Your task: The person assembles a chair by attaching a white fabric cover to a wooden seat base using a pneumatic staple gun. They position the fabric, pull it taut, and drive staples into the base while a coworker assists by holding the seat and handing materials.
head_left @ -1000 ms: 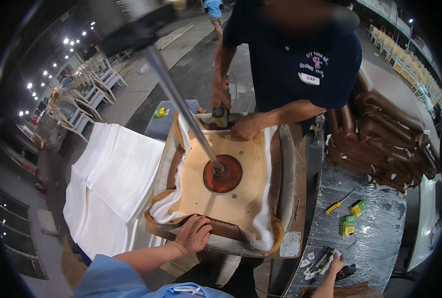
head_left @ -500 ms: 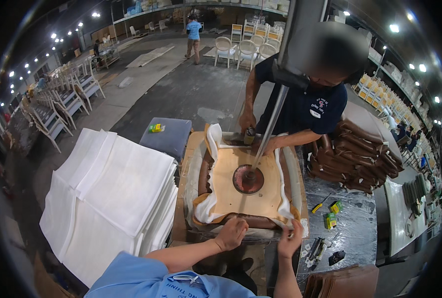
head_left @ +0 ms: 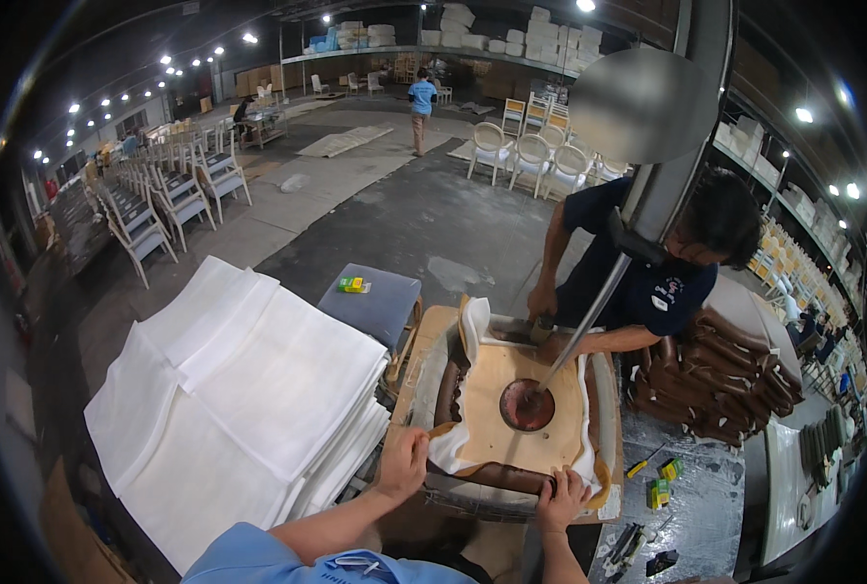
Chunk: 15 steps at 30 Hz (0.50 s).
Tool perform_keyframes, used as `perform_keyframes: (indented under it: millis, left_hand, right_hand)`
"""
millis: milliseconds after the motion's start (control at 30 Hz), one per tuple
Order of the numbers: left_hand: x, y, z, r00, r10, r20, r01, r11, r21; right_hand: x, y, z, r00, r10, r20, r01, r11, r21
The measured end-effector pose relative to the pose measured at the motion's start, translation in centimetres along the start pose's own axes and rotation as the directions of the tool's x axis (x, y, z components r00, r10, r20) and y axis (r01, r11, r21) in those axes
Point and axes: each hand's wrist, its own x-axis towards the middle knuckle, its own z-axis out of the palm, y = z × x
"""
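A seat lies upside down on the bench: a plywood board [head_left: 497, 438] with white foam [head_left: 450, 450] and a brown leather cover [head_left: 497, 477] folded up around its edges. A round press disc [head_left: 527, 406] on a slanted metal rod [head_left: 589, 311] bears on the board's middle. My left hand [head_left: 404, 459] is closed on the cover at the front left corner. My right hand [head_left: 562, 494] rests with fingers spread on the front edge's leather. Across the seat a co-worker in a dark blue shirt [head_left: 662, 292] holds a tool [head_left: 540, 329] at the far edge.
A tall stack of white foam sheets [head_left: 248, 399] stands to my left. Beyond it is a grey-blue stool [head_left: 380, 307] with a small yellow-green box [head_left: 354, 284]. Brown leather covers [head_left: 716, 380] are piled at the right, above a metal-topped table [head_left: 706, 506] with small boxes [head_left: 659, 489] and tools [head_left: 628, 545].
The view has lifted, showing more of the hall. My right hand has come onto the seat's front edge. My left hand has shifted from the front edge to the front left corner.
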Motion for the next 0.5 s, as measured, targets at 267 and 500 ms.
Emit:
perform_keyframes:
  millis: [267, 500]
  left_hand:
    - [6.0, -3.8, 6.2, 0.985, -0.156, -0.078, 0.172, 0.940, 0.295]
    - [5.3, -3.8, 7.0, 0.970, -0.241, -0.044, 0.243, 0.929, 0.278]
  right_hand:
    - [3.1, 4.7, -1.6, 0.971, -0.015, -0.238, 0.076, 0.965, 0.251]
    - [8.7, 13.0, -2.3, 0.892, 0.421, -0.165, -0.433, 0.900, -0.045]
